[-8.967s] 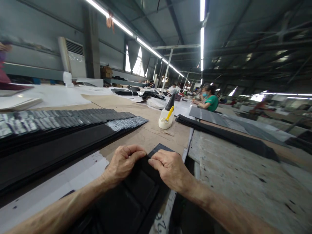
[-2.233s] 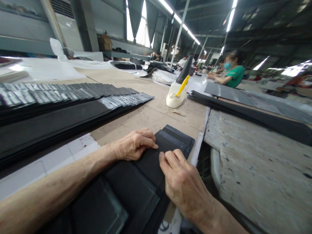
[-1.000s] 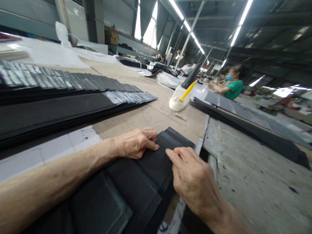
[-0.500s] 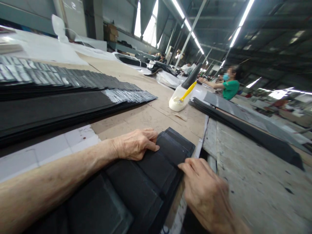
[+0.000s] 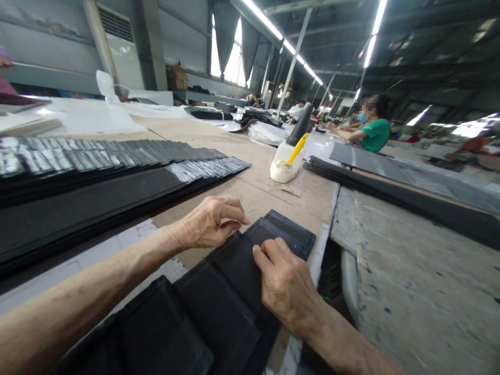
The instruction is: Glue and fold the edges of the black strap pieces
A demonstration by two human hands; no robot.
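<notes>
Overlapping black flat panels (image 5: 219, 294), with a leathery look, lie in a stepped row in front of me. My left hand (image 5: 214, 221) hovers by their left edge, index finger and thumb a little apart, with nothing visible between them. Over the top panels is my right hand (image 5: 287, 281), its fingers curled down against the black surface. Its fingertips are partly hidden, so I cannot tell if they pinch anything. Beyond the panels stands a cut-open white container (image 5: 282, 171) of cream-coloured paste, and a yellow-handled brush (image 5: 297, 151) rests in it.
Long stacks of black strips (image 5: 97, 190) with shiny grey ends lie on the left. More dark strips (image 5: 398, 195) stretch along the right, above a worn grey tabletop (image 5: 425, 281). A gap beside a rounded grey edge (image 5: 349, 284) separates the tables. A person in green (image 5: 375, 134) works farther back.
My right hand has moved from the panels' right edge leftward onto their top. My left hand has lifted off the panels to their left edge. The camera view has tilted slightly.
</notes>
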